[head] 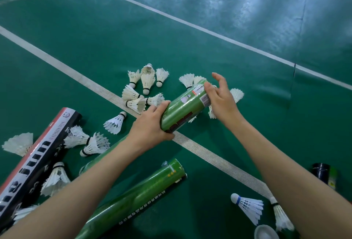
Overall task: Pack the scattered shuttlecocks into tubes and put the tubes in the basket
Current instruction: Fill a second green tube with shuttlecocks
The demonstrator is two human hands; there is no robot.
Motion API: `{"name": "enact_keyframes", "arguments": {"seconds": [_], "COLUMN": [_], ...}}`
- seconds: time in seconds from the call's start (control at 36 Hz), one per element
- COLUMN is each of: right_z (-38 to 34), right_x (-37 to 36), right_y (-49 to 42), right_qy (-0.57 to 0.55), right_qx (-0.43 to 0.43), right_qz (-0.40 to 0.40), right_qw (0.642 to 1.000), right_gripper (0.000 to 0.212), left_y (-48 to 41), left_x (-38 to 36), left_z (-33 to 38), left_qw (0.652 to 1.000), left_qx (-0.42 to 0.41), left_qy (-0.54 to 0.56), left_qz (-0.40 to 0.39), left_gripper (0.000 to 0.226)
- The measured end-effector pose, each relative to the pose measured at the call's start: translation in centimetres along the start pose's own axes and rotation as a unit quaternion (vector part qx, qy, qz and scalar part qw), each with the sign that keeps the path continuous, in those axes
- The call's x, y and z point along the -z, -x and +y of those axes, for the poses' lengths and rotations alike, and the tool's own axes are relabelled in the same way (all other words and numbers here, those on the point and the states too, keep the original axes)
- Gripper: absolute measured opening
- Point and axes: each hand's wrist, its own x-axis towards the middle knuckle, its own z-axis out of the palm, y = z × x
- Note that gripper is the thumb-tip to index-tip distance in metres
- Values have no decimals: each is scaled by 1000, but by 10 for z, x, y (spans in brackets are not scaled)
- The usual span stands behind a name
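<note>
Left hand (pixel 150 124) grips a tube (pixel 182 109) (tilted, above scattered shuttlecocks (pixel 147 80)); right hand (pixel 221 97), fingers spread, touches its far end.

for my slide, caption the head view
Left hand grips a green tube, right hand at its far end, shuttlecocks scattered around
</note>
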Motion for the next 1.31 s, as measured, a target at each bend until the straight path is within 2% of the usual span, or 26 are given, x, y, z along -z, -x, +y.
{"name": "enact_keyframes", "arguments": {"seconds": [0.08,0.19,0.28,0.33,0.39,0.53,0.78,0.86,0.94,0.97,1.03,1.06,1.11,1.17,1.22,1.31], "right_z": [11,32,42,50,61,81,99,103,101,97,86,81,72,66,60,56], "right_x": [11,19,18,17,16,9,-5,-7,-11,-12,-14,-18,-33,-54,-74,-95], "right_y": [1,3,6,9,13,32,55,61,62,63,63,63,63,63,61,55], "right_qy": [-23,-98,-114,-94,-61,-28,65,92,79,89,184,248,356,430,493,563], "right_qx": [-44,-109,-151,-172,-189,-235,-266,-268,-239,-203,-64,20,128,136,121,163], "right_qz": [-50,-141,-94,-35,-7,-59,-145,-163,-119,-109,-139,-179,-278,-330,-326,-288], "right_qw": [998,979,977,980,980,970,951,945,960,969,971,952,883,829,798,757], "right_gripper": [58,51,36,26,20,22,14,29,61,69,81,83,78,75,76,82], "left_y": [1,4,5,7,10,22,38,42,48,50,53,54,56,57,56,54], "left_x": [-2,-7,-15,-21,-26,-40,-43,-43,-44,-44,-45,-46,-49,-51,-53,-51], "left_z": [1,1,0,-4,-9,-21,-43,-45,-45,-45,-44,-43,-41,-41,-44,-47], "left_qw": [999,994,990,989,987,974,965,964,962,961,959,957,953,952,956,966], "left_qx": [-7,-13,-3,11,20,11,51,44,34,31,26,23,18,21,34,39], "left_qy": [-29,-91,-124,-124,-129,-202,-221,-226,-230,-233,-241,-247,-264,-270,-255,-224], "left_qz": [-21,-55,-65,-76,-89,-105,-132,-135,-143,-145,-149,-150,-148,-143,-139,-120], "left_gripper": [98,96,97,98,99,101,101,102,102,102,105,107,111,114,116,116]}}
